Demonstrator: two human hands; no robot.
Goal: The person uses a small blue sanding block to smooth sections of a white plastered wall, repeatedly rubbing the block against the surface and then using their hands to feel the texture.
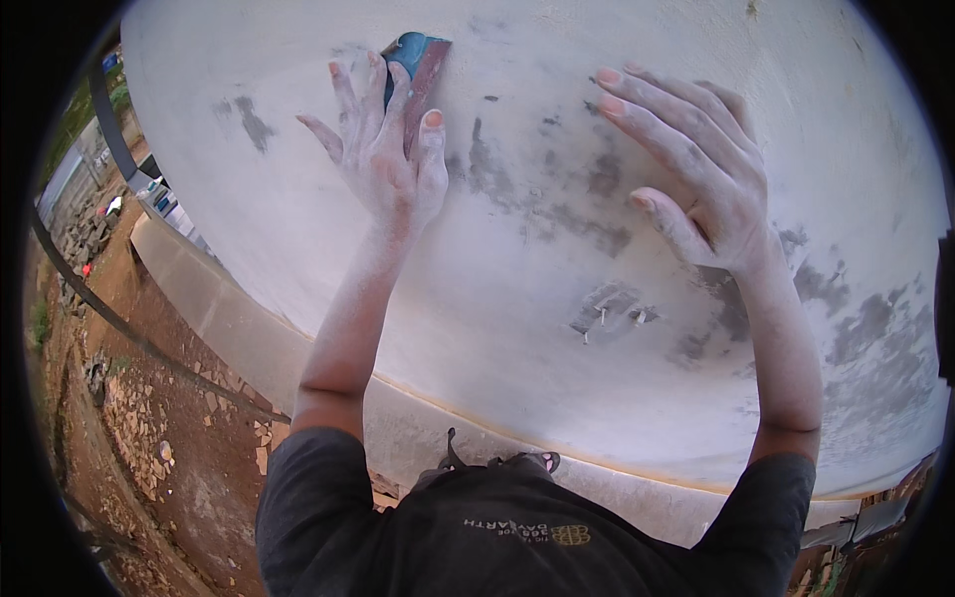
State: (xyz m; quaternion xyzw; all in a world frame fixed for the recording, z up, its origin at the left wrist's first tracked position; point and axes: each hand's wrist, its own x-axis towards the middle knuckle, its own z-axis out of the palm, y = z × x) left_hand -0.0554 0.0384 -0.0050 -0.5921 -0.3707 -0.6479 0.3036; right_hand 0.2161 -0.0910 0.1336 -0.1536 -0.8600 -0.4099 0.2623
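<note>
My left hand (392,160), coated in white dust, is spread against a white-coated wall (507,261). It holds what looks like a folded sheet of sandpaper (427,63), with one blue face and one reddish-brown face. The sheet runs under the fingers and shows again between index finger and thumb. To the right, my right hand (694,157) is dusty too and holds nothing. Its fingers are slightly bent and the thumb stands apart; whether the fingertips touch the wall I cannot tell. Grey patches (608,175) show through the white around both hands.
Small white stubs (603,317) stick out of a rough grey spot on the wall. A concrete ledge (418,418) runs along the wall's foot, with my sandal (550,461) on it. Beyond lies red soil with broken tile pieces (138,425). A dark pole (149,339) crosses at left.
</note>
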